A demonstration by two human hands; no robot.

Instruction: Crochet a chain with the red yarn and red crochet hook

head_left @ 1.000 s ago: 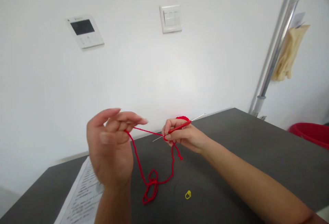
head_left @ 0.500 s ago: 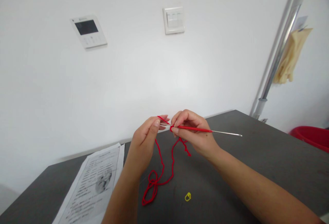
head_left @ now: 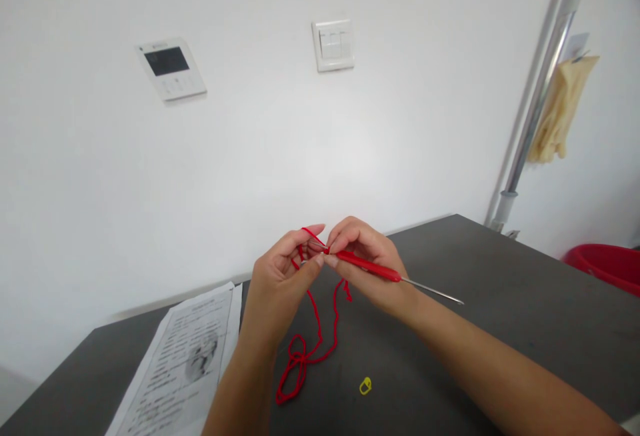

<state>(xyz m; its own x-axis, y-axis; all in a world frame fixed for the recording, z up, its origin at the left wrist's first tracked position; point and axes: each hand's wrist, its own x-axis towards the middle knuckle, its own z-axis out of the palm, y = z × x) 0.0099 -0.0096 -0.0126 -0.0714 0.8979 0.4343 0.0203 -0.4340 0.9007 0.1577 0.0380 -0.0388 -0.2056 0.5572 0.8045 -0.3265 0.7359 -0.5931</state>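
My right hand (head_left: 373, 259) is closed around a crochet hook (head_left: 370, 266) with a red handle and metal ends. One metal end points down to the right; the other reaches toward my left hand (head_left: 283, 266). Red yarn (head_left: 336, 329) runs over my left index finger to the hook and is wound among the left fingers, which are closed on it. The thumbs are close together near the hook's working end. Below, the yarn hangs to a loose looped bundle on the dark table (head_left: 430, 249). What stitches lie between the fingertips is mostly hidden.
A yellow stitch marker (head_left: 365, 386) lies on the table in front of me. Printed sheets (head_left: 185, 356) lie at the left. A red basin (head_left: 605, 264) stands beyond the right edge. Behind the table rises a white wall with a switch (head_left: 333, 45) and an intercom panel (head_left: 173, 69).
The hook has tilted, its free end swinging lower. My right hand has moved slightly left, and my left thumb now reaches closer to the right fingertips.
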